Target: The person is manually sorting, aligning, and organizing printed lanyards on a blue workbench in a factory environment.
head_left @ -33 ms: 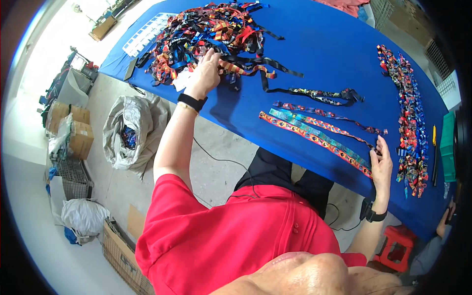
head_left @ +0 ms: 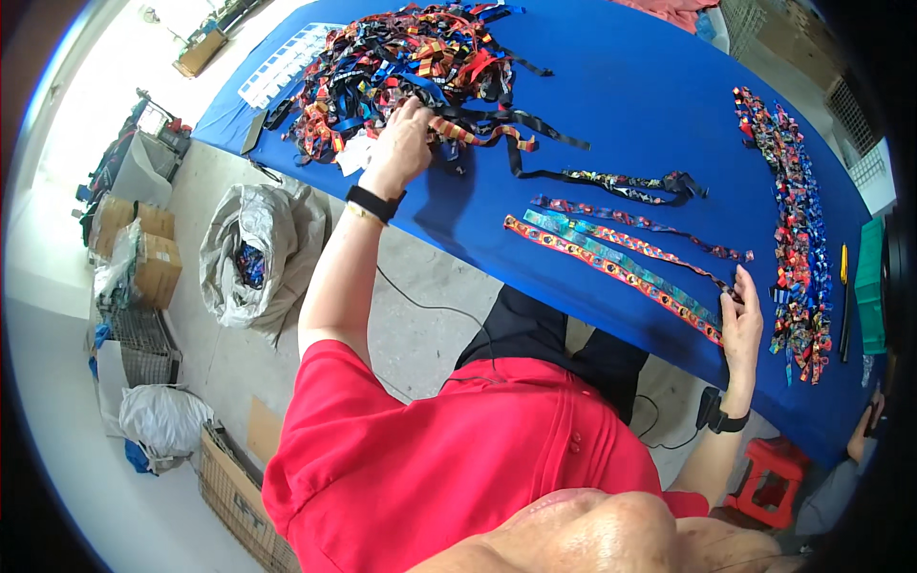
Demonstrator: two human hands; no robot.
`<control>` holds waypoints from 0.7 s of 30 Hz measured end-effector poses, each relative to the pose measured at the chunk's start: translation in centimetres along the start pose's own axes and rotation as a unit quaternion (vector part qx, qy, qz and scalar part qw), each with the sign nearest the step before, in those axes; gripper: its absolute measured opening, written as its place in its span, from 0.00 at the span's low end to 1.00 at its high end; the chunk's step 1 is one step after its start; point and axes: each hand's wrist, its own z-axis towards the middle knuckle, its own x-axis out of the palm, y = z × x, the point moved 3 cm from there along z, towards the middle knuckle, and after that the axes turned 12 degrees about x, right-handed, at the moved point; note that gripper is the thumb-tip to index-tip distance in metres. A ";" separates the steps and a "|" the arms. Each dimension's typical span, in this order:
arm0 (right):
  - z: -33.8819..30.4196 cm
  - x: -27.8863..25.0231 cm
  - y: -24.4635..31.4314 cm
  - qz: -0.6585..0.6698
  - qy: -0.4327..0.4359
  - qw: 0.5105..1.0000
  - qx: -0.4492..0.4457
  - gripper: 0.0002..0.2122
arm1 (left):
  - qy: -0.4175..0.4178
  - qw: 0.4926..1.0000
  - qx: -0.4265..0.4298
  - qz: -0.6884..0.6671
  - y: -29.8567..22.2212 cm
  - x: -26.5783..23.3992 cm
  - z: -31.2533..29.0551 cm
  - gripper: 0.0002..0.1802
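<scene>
My left hand (head_left: 401, 148) reaches into a big tangled heap of printed fabric straps (head_left: 382, 67) on the blue-covered table (head_left: 621, 86). Its fingers are stretched over the straps, beside a red-and-yellow striped strap (head_left: 478, 136); the fingertips are partly lost among them. My right hand (head_left: 741, 320) lies open at the table's near edge, fingers extended, touching the right ends of several straps laid side by side. Among these are a red-and-yellow patterned strap (head_left: 611, 277) and a teal strap (head_left: 573, 234). A dark patterned strap (head_left: 630, 181) lies farther back.
A long bundle of straps (head_left: 788, 229) lies at the right, near a yellow-and-black cutter (head_left: 844, 277) and a green tray (head_left: 871, 286). A white sack (head_left: 229, 286) and cardboard boxes (head_left: 158, 267) stand at the left. A red stool (head_left: 772, 477) is at lower right.
My left hand has shifted slightly to the right over the heap. My right hand and the laid-out straps look the same.
</scene>
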 end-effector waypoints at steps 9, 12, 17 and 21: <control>-1.4 1.2 -3.8 0.027 -0.144 0.989 -0.023 0.19 | 0.021 0.996 0.026 -0.085 -12.8 3.2 -9.0 0.21; -1.8 1.5 -4.0 -0.009 -0.181 0.982 -0.052 0.18 | -0.020 0.992 -0.019 -0.124 -15.0 5.6 -9.9 0.22; -1.9 1.8 -2.4 -0.046 -0.230 0.968 -0.085 0.14 | -0.074 0.995 -0.015 -0.071 -15.2 7.6 -10.4 0.23; -1.8 1.7 -2.0 -0.009 -0.237 0.969 -0.074 0.13 | -0.064 0.995 -0.003 -0.081 -14.8 7.6 -10.5 0.23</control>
